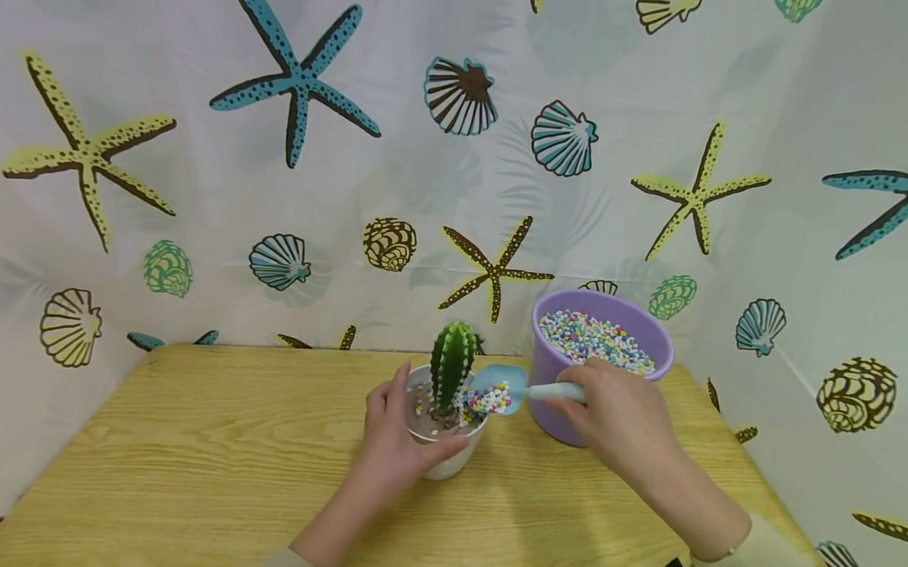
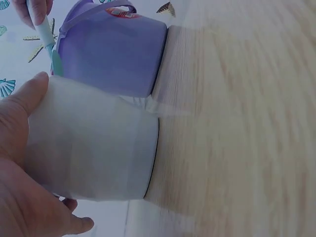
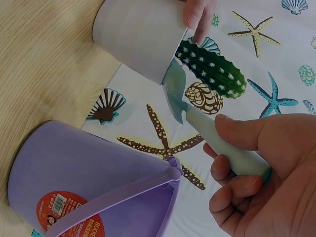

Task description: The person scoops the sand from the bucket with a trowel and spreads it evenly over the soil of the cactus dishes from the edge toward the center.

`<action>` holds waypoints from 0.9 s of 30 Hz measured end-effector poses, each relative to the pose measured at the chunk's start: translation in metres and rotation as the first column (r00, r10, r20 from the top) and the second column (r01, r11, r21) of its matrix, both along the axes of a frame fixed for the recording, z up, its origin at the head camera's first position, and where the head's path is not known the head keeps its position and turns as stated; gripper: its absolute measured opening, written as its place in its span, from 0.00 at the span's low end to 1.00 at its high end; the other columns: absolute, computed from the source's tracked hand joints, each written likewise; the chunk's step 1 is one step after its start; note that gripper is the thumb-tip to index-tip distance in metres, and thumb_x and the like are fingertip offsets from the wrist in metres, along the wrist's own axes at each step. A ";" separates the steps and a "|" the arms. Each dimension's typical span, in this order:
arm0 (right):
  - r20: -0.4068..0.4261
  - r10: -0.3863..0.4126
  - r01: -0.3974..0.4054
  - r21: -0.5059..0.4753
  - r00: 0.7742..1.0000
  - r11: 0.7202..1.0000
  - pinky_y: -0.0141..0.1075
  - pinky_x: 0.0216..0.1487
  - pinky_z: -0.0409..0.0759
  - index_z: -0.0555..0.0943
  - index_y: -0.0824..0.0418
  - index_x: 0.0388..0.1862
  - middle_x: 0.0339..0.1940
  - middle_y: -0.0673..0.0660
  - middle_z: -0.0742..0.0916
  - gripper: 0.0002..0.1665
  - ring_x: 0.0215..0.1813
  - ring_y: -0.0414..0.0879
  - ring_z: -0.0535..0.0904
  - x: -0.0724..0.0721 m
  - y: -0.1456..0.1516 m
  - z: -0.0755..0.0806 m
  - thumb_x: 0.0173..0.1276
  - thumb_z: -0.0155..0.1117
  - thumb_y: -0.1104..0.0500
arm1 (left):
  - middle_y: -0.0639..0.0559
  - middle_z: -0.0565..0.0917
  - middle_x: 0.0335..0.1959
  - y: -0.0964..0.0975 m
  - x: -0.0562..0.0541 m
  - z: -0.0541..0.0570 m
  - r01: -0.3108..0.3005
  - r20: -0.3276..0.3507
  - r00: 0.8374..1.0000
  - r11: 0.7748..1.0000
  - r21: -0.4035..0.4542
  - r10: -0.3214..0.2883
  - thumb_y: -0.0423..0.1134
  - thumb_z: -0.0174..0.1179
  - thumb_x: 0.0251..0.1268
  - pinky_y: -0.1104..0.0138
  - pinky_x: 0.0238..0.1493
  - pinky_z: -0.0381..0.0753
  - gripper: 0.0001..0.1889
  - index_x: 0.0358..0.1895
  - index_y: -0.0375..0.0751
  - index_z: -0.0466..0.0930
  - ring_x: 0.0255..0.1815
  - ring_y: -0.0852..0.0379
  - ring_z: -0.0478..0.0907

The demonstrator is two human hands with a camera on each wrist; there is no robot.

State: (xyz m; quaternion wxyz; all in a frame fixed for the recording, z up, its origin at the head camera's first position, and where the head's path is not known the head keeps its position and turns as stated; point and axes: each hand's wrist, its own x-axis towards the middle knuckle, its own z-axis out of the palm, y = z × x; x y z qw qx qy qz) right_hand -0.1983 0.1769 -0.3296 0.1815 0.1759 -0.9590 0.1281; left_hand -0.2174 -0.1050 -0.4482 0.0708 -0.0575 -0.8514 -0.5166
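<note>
A green cactus (image 1: 453, 363) stands upright in a white pot (image 1: 453, 464) with grey soil and some coloured pebbles on top. My left hand (image 1: 398, 436) holds this pot at the rim, thumb on the near side and fingers on the far left side. In my right hand (image 1: 628, 416) is the handle of a small light-blue trowel (image 1: 514, 377), gripped with curled fingers. Its blade bears a heap of white and coloured pebbles (image 1: 493, 397) and lies over the pot's right rim, beside the cactus. The right wrist view shows the trowel's pale handle (image 3: 217, 140) between thumb and fingers.
Right behind the pot stands a purple bucket (image 1: 545, 377) filled with small multicoloured pebbles (image 1: 598, 337); its handle (image 3: 133, 195) hangs against its side. Both stand on a wooden table (image 1: 253, 443). A curtain (image 1: 398, 173) printed with starfish and shells hangs behind.
</note>
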 end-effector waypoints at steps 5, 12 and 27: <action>-0.013 -0.006 0.006 0.008 1.000 1.000 0.42 0.29 0.79 0.92 0.54 0.42 0.31 0.46 0.85 0.12 0.29 0.40 0.78 0.001 0.000 -0.002 0.69 0.84 0.49 | 0.29 0.45 0.86 -0.006 -0.001 0.002 0.056 0.044 0.997 0.998 0.021 -0.057 0.59 0.84 0.60 0.35 0.78 0.68 0.70 0.93 0.45 0.39 0.83 0.25 0.58; -0.041 -0.002 0.002 0.011 0.999 1.000 0.42 0.29 0.80 0.92 0.54 0.41 0.31 0.46 0.85 0.12 0.30 0.41 0.79 0.002 -0.001 -0.003 0.68 0.85 0.49 | 0.33 0.44 0.91 -0.034 -0.011 0.016 0.213 0.152 0.964 0.976 0.051 -0.218 0.55 0.83 0.63 0.31 0.81 0.56 0.69 0.93 0.51 0.37 0.88 0.27 0.48; -0.075 -0.008 0.009 0.014 0.997 1.000 0.41 0.27 0.78 0.92 0.54 0.41 0.29 0.45 0.82 0.12 0.27 0.40 0.76 0.004 -0.002 -0.003 0.68 0.85 0.50 | 0.31 0.50 0.88 -0.021 -0.007 0.006 0.119 0.109 0.987 0.993 0.002 -0.119 0.60 0.86 0.56 0.31 0.77 0.64 0.71 0.93 0.55 0.41 0.84 0.25 0.57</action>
